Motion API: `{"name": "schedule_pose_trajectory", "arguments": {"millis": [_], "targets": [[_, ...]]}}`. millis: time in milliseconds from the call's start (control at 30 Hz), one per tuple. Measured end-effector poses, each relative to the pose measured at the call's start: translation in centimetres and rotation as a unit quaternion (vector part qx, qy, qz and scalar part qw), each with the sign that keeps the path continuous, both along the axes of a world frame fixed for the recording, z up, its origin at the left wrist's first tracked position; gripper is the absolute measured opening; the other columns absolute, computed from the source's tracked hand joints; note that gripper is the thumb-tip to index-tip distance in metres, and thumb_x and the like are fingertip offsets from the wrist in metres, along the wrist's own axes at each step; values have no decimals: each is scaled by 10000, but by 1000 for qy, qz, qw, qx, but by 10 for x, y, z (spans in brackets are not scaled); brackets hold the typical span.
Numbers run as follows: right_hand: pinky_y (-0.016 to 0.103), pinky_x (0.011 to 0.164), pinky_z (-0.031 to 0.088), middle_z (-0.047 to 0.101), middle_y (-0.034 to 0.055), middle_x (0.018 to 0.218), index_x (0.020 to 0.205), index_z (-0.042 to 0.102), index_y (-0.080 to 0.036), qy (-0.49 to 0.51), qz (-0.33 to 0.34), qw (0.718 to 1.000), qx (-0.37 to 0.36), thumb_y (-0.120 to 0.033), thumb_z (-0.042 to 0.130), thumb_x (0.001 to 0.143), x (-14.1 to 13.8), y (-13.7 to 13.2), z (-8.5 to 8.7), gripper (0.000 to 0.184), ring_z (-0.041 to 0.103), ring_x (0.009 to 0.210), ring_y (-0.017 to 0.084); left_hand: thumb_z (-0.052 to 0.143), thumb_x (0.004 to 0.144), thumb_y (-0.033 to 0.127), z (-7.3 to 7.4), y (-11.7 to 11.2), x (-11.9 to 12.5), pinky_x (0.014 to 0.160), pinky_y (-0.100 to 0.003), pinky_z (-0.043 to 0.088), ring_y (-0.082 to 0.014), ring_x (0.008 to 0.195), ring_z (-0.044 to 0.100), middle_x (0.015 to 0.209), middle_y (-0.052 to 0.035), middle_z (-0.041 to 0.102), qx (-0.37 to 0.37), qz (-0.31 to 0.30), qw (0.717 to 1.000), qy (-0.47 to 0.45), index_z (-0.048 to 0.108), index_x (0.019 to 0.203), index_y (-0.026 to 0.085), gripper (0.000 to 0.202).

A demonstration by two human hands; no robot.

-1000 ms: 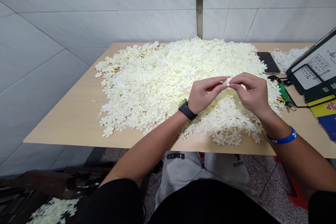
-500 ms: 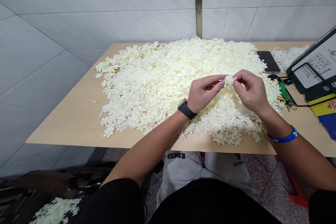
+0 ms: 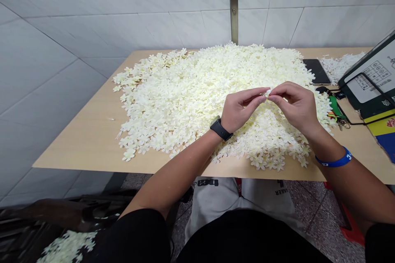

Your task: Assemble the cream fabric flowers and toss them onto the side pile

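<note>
A wide heap of small white artificial flowers (image 3: 185,98) with pale yellow centres covers much of the table. Above its right part, my left hand (image 3: 240,109) and my right hand (image 3: 294,104) meet fingertip to fingertip. Both pinch a white artificial flower (image 3: 267,93) between thumb and forefinger, and only a little of it shows between the fingers. My left wrist bears a black watch (image 3: 220,128), my right a blue wristband (image 3: 335,160).
To the right lie a dark phone (image 3: 317,71), a pile of white scraps (image 3: 341,67), keys on a green holder (image 3: 338,111) and a dark green printed box (image 3: 370,80). The table (image 3: 83,131) meets a tiled wall. More flowers (image 3: 68,246) sit low at left.
My right fingers have closed in toward the left ones, and less of the flower shows between them. My left hand stays nearly where it was.
</note>
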State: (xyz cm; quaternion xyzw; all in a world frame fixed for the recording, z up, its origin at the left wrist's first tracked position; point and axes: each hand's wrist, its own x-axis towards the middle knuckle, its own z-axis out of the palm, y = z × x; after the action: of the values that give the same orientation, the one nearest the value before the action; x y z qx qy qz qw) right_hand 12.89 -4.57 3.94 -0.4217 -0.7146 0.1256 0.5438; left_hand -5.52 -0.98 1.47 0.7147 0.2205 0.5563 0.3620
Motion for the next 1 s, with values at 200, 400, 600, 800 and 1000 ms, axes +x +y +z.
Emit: {"name": "schedule_pose_trajectory", "arguments": {"millis": [200,400,600,800,1000], "targets": [[387,670,519,734,23,783,754,724,-252,0,-15,1000,-4,-252,731,874,0,-1,0,120,657,720,205,725,912,436,-2,1,0,894,-333,666,-178,969,786,1097,-21,811,-15,0,1000,14,803,1090,273,254],[394,673,515,738,28,793,764,723,-253,-2,-14,1000,-6,-263,720,884,0,-2,-1,120,655,724,207,726,910,440,1,-2,0,867,-313,668,-168,928,788,1092,-25,812,-25,-2,1000,17,803,1095,266,266],[383,659,505,720,25,768,751,708,-249,-5,-13,1000,4,-260,713,889,-1,-2,1,139,643,699,198,739,901,430,0,-2,1,862,-298,674,-166,937,792,1092,-49,811,-16,-11,1000,6,796,1098,229,287],[382,658,482,683,25,733,722,669,-253,-42,-43,998,24,-310,717,905,-2,-4,4,197,604,671,196,712,912,476,-3,0,0,862,-312,676,-174,952,792,1105,-58,808,-16,6,1000,22,795,1100,232,318],[380,651,446,643,22,712,752,639,-257,-81,-44,995,46,-299,674,939,1,-4,2,195,570,663,192,705,922,456,-3,0,2,866,-307,671,-174,962,789,1090,-58,811,-12,10,1000,14,797,1088,224,300]]}}
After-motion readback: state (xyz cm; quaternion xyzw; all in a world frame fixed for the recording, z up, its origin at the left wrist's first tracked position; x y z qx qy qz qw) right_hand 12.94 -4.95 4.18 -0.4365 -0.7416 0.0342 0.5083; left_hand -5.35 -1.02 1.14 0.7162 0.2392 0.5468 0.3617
